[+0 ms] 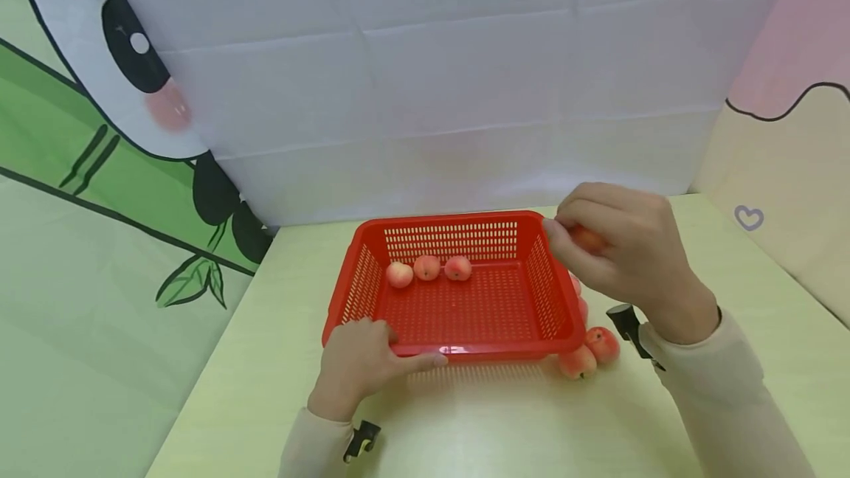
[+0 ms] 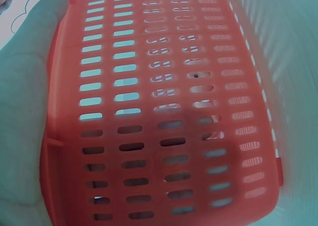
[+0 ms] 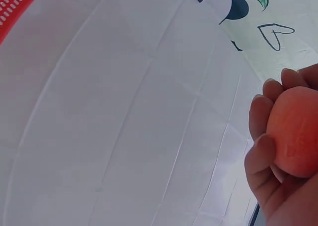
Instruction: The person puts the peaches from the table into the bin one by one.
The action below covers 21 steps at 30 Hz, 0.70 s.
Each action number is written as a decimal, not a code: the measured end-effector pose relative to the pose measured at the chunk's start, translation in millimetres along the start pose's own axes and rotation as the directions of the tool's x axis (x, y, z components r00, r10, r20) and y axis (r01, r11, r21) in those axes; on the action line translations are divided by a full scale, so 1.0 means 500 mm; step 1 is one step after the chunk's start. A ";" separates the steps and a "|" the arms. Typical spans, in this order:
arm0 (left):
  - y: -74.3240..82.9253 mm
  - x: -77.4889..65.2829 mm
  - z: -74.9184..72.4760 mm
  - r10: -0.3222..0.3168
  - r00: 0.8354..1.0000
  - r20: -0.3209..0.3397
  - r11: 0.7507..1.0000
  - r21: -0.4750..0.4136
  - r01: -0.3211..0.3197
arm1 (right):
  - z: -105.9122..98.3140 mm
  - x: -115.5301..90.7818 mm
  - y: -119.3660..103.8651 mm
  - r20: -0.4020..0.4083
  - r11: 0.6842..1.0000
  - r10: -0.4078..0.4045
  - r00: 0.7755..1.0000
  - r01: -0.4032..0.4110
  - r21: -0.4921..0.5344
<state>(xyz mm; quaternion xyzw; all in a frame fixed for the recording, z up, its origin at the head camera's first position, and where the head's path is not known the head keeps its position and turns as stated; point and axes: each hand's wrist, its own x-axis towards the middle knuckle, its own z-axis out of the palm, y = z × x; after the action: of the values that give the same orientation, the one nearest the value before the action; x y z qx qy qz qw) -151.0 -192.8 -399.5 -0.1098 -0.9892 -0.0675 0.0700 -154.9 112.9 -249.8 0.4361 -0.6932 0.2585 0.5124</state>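
Note:
A red plastic basket (image 1: 458, 349) with slotted walls stands on the table, and three small apples (image 1: 427, 268) lie in a row inside it. My left hand (image 1: 358, 364) grips its front left rim, thumb along the front edge. In the left wrist view the slotted basket wall (image 2: 149, 131) fills most of the picture beside the hand (image 2: 22, 116). My right hand (image 1: 617, 242) is raised at the basket's right rim and holds another apple (image 3: 298, 131), with fingers curled round it in the right wrist view. In the head view that apple is mostly hidden.
Several more apples (image 1: 603, 345) lie on the table just outside the basket's right side, partly hidden by its rim. A pale cloth (image 1: 465, 94) with cartoon prints hangs behind the pale wooden table (image 1: 505, 426).

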 end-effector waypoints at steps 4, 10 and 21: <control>-0.001 -0.001 -0.002 0.009 1.000 -0.012 1.000 0.005 -0.009 | 0.024 0.025 0.001 -0.027 0.998 -0.029 0.999 0.031 0.053; 0.001 -0.003 0.005 -0.001 1.000 -0.011 1.000 0.015 0.001 | 0.086 0.036 0.036 -0.069 0.984 -0.034 0.997 0.045 0.173; 0.002 0.001 0.005 -0.001 1.000 -0.015 1.000 0.012 0.002 | 0.250 0.012 0.118 0.018 0.956 -0.030 0.999 0.023 0.291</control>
<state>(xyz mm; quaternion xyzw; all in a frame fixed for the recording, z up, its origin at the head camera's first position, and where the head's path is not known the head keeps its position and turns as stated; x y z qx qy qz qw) -151.3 -191.5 -402.0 -0.1081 -0.9891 -0.0623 0.0780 -267.5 39.1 -281.8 0.5189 -0.6473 0.3458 0.4383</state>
